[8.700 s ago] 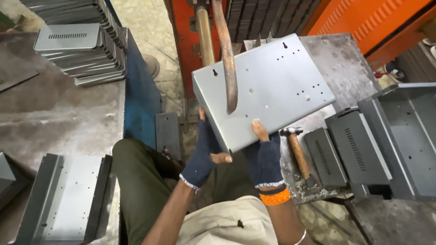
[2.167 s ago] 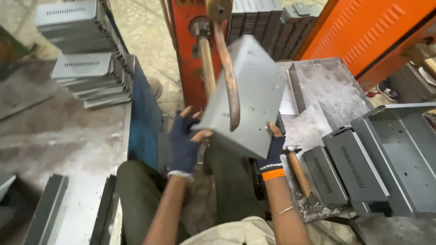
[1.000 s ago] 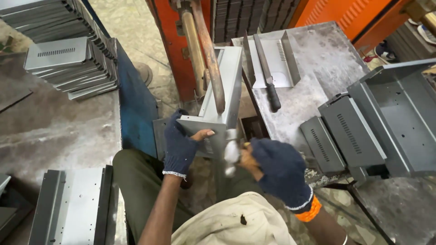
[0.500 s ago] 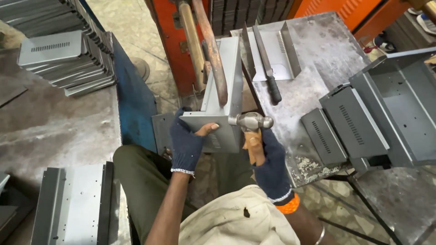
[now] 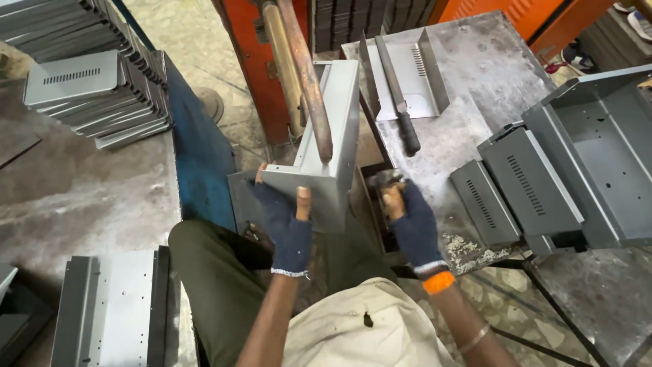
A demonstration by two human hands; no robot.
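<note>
grey metal panel [image 5: 324, 146] in left hand [image 5: 285, 221], hammer [image 5: 388, 190] in right hand [image 5: 414, 228]

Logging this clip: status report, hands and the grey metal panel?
Left hand grips the bent grey panel at its lower edge. Right hand holds the hammer against the panel's side. Rusty machine arm crosses in front of the panel.

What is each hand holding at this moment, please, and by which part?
Left hand grips the grey metal panel by its lower edge; right hand holds the hammer by its handle.
</note>
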